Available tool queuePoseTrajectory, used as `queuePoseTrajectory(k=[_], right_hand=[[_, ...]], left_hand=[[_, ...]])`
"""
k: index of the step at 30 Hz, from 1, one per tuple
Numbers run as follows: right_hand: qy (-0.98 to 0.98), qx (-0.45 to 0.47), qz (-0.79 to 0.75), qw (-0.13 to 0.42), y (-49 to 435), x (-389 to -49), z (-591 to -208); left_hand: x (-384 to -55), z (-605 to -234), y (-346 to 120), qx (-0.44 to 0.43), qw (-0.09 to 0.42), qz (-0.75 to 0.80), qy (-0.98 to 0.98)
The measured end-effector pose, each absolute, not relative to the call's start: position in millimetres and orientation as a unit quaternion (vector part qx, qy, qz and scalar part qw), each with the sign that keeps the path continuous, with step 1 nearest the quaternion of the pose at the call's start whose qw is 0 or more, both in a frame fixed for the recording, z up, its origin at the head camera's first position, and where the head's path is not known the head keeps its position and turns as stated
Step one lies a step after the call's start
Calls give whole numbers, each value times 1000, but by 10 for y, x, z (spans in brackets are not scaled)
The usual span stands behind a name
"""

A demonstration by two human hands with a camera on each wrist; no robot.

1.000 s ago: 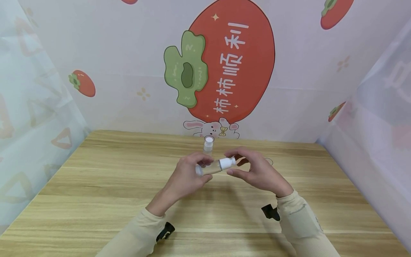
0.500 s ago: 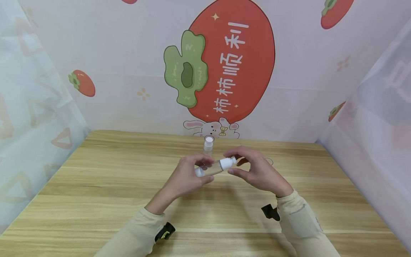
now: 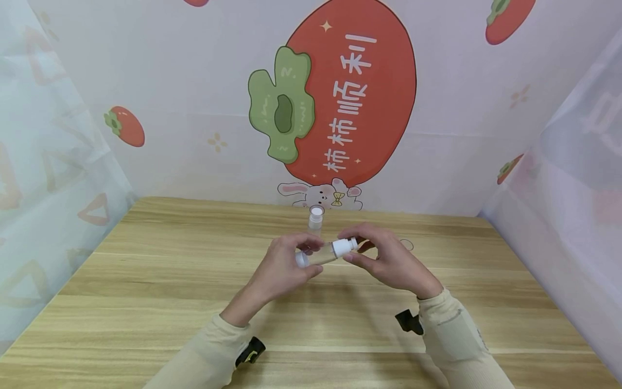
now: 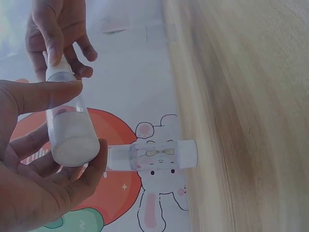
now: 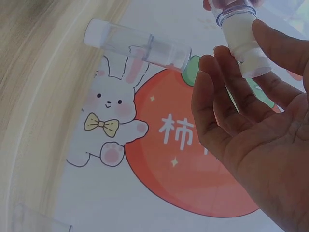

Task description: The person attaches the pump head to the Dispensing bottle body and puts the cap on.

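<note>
A clear pump bottle (image 3: 319,254) with a white collar and white base is held tilted above the table, its white top to the right. My left hand (image 3: 284,267) grips its lower body, thumb on one side and fingers on the other, as the left wrist view shows with the bottle's white base (image 4: 75,145) nearest. At the other end, my right hand (image 3: 391,262) pinches the white collar (image 5: 240,34) between thumb and fingers. Behind the left hand a second clear bottle (image 3: 316,220) stands upright with a clear cap over its white top.
Beyond the right hand a clear round piece (image 3: 407,245), perhaps a cap, lies partly hidden on the wooden table (image 3: 194,302). A printed backdrop (image 3: 194,65) rises at the table's back edge, with sheets on both sides.
The right thumb and fingers have closed in slightly on the white collar. The bottle and left hand have barely moved.
</note>
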State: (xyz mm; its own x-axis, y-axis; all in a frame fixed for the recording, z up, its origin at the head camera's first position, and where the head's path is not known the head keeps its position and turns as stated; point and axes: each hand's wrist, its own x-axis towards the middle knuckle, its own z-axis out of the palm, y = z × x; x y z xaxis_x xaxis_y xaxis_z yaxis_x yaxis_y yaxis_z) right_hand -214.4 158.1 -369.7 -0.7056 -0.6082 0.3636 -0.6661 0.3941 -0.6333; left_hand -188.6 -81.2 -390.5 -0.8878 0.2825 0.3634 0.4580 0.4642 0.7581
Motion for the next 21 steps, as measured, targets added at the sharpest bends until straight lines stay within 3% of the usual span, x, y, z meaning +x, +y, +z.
queuePoseTrajectory(k=[11, 21], right_hand=[[-844, 359, 398, 2, 1561, -2140, -3682], [-859, 338, 383, -21, 1550, -2141, -3675]], left_hand=[[-1873, -3933, -784, -250, 167, -425, -854], [-1863, -3928, -778, -248, 174, -414, -858]])
